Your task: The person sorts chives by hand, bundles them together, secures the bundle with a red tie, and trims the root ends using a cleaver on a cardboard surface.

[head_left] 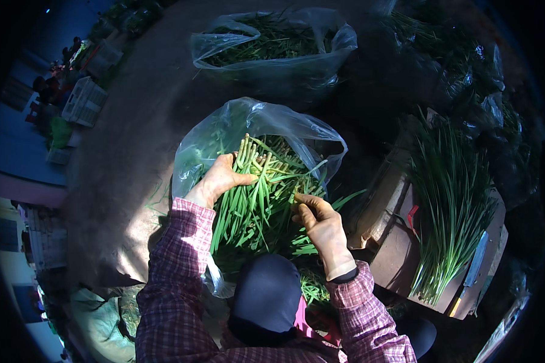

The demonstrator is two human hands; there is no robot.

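Note:
My left hand (217, 181), in a thin pale glove, is closed on a bunch of leafy green stalks (243, 209). Their pale cut ends point up and away from me, with the thumb lying across the stalks. Just right of the bunch, my right hand (312, 212), gloved too, pinches a yellowish-green bit of leaf or stalk at the fingertips; its exact form is hard to see. Both hands are over an open clear plastic bag (209, 133), which holds more greens (281, 148) with their pale ends showing.
To my right, long chive-like leaves (448, 199) lie on a board (393, 266) beside a knife (475, 260) and a red band (413, 216). Another clear bag (272, 63) of greens stands beyond. My dark-clothed knee (265, 293) is close below. A white crate (85, 101) sits far left.

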